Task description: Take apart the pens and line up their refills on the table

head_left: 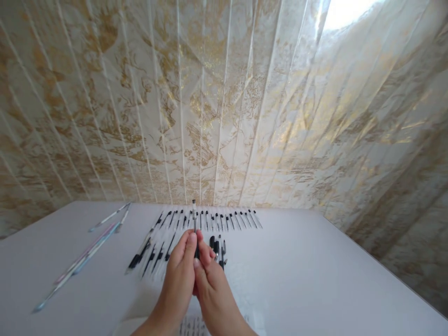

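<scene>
A slim pen with a dark tip stands upright between my two hands, pointing away from me. My left hand is closed around it, the thumb lying along its side. Lower down, my right hand is closed on the same pen, its thumb near the dark lower part. The palms touch, so most of the lower pen is hidden. Just beyond the hands, a row of black-and-clear pen parts lies on the white table. Black caps and short pen pieces lie right of my fingers.
More black pens and parts lie left of my hands. Farther left are long pale blue and pink sticks. A printed sheet and clear plastic lie near me. Behind the table hangs a gold-patterned curtain.
</scene>
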A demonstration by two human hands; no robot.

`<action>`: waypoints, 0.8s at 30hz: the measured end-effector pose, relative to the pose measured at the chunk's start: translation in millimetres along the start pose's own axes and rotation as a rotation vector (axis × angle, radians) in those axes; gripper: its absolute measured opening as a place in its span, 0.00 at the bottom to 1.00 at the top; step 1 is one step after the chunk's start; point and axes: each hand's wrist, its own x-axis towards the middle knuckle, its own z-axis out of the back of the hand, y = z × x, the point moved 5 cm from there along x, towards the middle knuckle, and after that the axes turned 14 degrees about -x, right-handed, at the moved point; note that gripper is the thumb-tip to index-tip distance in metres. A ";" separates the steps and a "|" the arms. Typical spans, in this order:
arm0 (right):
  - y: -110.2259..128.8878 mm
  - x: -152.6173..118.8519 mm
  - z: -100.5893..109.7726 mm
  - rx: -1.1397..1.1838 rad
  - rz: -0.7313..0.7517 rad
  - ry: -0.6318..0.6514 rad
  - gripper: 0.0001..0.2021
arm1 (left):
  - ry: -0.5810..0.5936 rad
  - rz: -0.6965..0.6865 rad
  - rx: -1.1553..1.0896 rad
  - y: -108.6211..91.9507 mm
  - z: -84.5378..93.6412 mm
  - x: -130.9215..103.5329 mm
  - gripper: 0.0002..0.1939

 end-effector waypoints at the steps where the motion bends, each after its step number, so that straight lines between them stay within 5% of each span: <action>1: 4.4 -1.2 -0.4 -0.021 0.023 -0.018 0.26 | -0.005 -0.003 -0.016 -1.8 1.3 0.9 0.19; 7: 18.9 -1.4 -0.1 0.045 -0.116 0.123 0.23 | -0.030 -0.069 -0.173 -21.6 5.9 10.5 0.16; 14: 14.3 6.6 12.5 0.459 -0.221 0.054 0.18 | 0.059 0.054 -0.160 -18.2 -1.2 9.6 0.16; 24: 20.2 8.9 18.1 0.258 -0.154 0.024 0.18 | 0.171 0.097 -0.073 -15.4 -6.3 13.8 0.16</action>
